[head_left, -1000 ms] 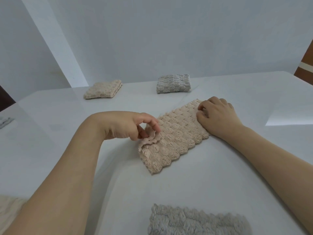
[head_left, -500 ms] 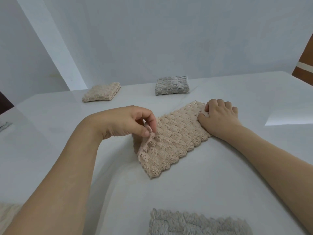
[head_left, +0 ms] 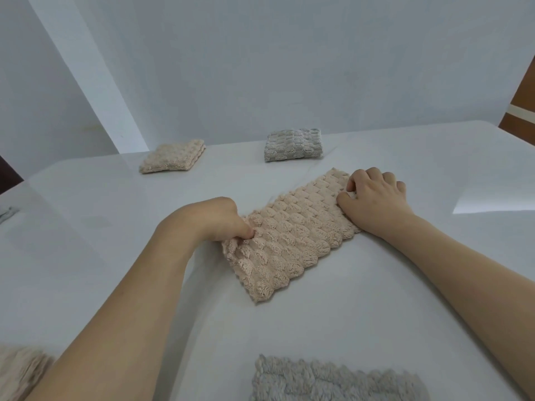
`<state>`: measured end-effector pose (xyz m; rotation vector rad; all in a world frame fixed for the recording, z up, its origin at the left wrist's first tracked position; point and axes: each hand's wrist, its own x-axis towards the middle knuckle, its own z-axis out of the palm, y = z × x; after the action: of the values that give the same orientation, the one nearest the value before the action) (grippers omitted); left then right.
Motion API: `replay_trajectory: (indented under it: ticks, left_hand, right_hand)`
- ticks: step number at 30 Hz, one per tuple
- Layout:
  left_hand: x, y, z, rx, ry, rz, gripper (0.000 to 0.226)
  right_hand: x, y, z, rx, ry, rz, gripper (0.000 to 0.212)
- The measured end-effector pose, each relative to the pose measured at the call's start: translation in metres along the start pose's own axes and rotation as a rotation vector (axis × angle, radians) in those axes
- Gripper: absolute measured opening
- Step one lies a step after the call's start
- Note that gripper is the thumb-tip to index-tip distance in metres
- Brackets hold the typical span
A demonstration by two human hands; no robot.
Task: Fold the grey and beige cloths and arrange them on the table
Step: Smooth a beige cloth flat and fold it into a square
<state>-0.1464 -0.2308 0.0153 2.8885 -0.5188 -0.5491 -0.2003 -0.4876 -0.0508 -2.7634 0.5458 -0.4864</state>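
Note:
A beige textured cloth (head_left: 292, 235), folded into a long strip, lies slantwise in the middle of the white table (head_left: 86, 241). My left hand (head_left: 223, 218) pinches the strip's near-left corner, which is rumpled under the fingers. At the far-right end my right hand (head_left: 373, 201) rests with curled fingers gripping the cloth's edge. A folded beige cloth (head_left: 172, 156) and a folded grey cloth (head_left: 293, 144) sit at the back of the table. Another grey cloth (head_left: 335, 379) lies unfolded at the near edge.
A beige cloth (head_left: 20, 369) shows at the bottom-left corner, blurred. A small grey item (head_left: 7, 212) lies at the far left edge. A white wall rises behind the table, and a brown surface (head_left: 521, 111) stands beyond its right corner.
My left hand has lowered the lifted corner back onto the strip and now holds it down near the table. The right hand stays on the far end.

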Motion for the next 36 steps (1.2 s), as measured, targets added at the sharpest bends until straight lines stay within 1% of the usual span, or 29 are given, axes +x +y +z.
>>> replay_trajectory:
  ticks: [2,4,6,8,9,12,13,14,15,18,20,21,22,24,26,27,28,29,30,32,34,36]
  left_hand:
    - [0.002,-0.004,-0.001,-0.132,-0.002,0.049,0.025]
    - [-0.001,-0.009,-0.006,-0.362,-0.041,0.119,0.026]
    - [-0.007,-0.009,-0.013,-0.547,-0.100,0.232,0.024]
    - [-0.012,-0.005,-0.016,-0.645,-0.122,0.359,0.019]
    - [-0.015,-0.002,-0.016,-0.696,-0.137,0.405,0.021]
    - [-0.013,-0.004,-0.014,-0.870,-0.283,0.471,0.051]
    - [-0.011,-0.007,-0.013,-0.881,-0.318,0.498,0.054]
    - [-0.009,-0.010,-0.013,-0.865,-0.315,0.518,0.052]
    - [-0.006,-0.012,-0.012,-0.828,-0.273,0.519,0.046]
    - [-0.003,-0.013,-0.010,-0.703,-0.098,0.487,0.022]
    - [-0.007,-0.014,-0.012,-0.671,-0.088,0.487,0.006]
    - [-0.011,-0.015,-0.016,-0.665,-0.096,0.505,0.006]
    - [-0.015,-0.017,-0.020,-0.654,-0.108,0.535,0.011]
    - [-0.025,-0.017,-0.029,-0.702,-0.162,0.655,0.010]
    - [-0.030,-0.011,-0.031,-0.849,-0.189,0.772,0.009]
    - [-0.029,-0.006,-0.028,-0.912,-0.179,0.786,0.012]
    - [-0.025,0.001,-0.021,-0.939,-0.145,0.755,0.016]
    - [-0.017,0.008,-0.011,-0.934,-0.076,0.674,0.023]
    - [-0.005,0.014,0.000,-0.893,0.022,0.564,0.029]
    - [0.018,0.019,0.024,-0.720,0.251,0.382,0.027]
    - [0.033,0.017,0.041,-0.611,0.391,0.306,0.023]
    - [0.039,0.016,0.048,-0.611,0.452,0.313,0.024]
  right_hand:
    - [0.000,0.000,0.001,0.000,0.006,0.000,0.022]
    - [0.001,0.001,0.001,0.005,0.002,0.003,0.022]
    - [0.001,0.001,0.001,0.007,-0.001,0.005,0.023]
    - [0.001,0.002,0.001,0.007,0.000,0.005,0.022]
    - [0.001,0.002,0.001,0.009,-0.001,0.004,0.022]
    - [0.002,0.002,0.001,0.030,-0.008,-0.002,0.020]
    - [0.002,0.002,0.000,0.042,-0.014,-0.001,0.019]
    - [0.002,0.002,-0.001,0.053,-0.017,-0.001,0.019]
    - [0.002,0.002,-0.001,0.067,-0.020,0.002,0.018]
    - [0.003,0.002,-0.003,0.131,-0.034,0.018,0.016]
    - [0.003,-0.001,-0.006,0.172,-0.076,-0.048,0.014]
    - [0.003,-0.003,-0.008,0.187,-0.124,-0.116,0.015]
    - [0.001,-0.004,-0.009,0.207,-0.184,-0.201,0.017]
    - [-0.003,-0.005,-0.011,0.298,-0.320,-0.352,0.019]
    - [-0.004,-0.004,-0.009,0.458,-0.414,-0.410,0.017]
    - [-0.005,-0.003,-0.010,0.550,-0.429,-0.397,0.017]
    - [-0.004,-0.003,-0.010,0.643,-0.423,-0.354,0.018]
    - [-0.004,-0.003,-0.011,0.737,-0.403,-0.295,0.022]
    - [-0.003,-0.003,-0.012,0.819,-0.378,-0.231,0.029]
    - [-0.002,-0.002,-0.014,0.931,-0.347,-0.131,0.048]
    - [-0.001,0.000,-0.015,0.931,-0.330,-0.098,0.065]
    - [-0.001,-0.001,-0.016,0.830,-0.285,-0.064,0.075]
